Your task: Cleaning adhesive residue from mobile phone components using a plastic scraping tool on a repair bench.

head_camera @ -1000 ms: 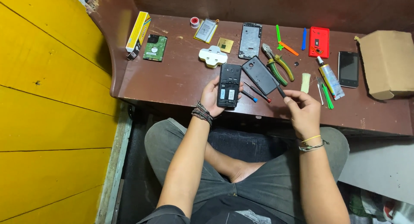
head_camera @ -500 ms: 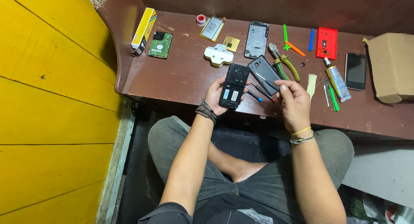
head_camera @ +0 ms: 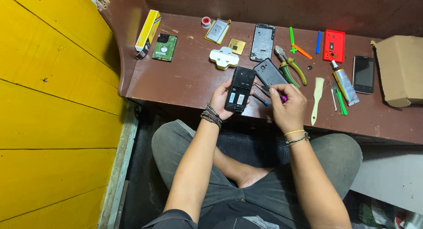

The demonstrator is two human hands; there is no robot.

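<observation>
Your left hand (head_camera: pixel 220 99) is wrapped around an opened black phone (head_camera: pixel 239 89), back cover off, held upright just above the near edge of the brown surface (head_camera: pixel 185 79). Your right hand (head_camera: pixel 288 108) sits just to the right of it, fingers pinched narrow on a thin tool (head_camera: pixel 263 89) whose tip touches the phone's right side; a bit of purple shows at your fingertips. Just beyond your right hand lies the dark back cover (head_camera: pixel 269 72), with green-handled pliers (head_camera: pixel 291 66) beside it. Right of that hand rest a pale brush (head_camera: pixel 317 99) and a glue tube (head_camera: pixel 343 81). Beyond your left hand sits a white plug adapter (head_camera: pixel 224 57)
</observation>
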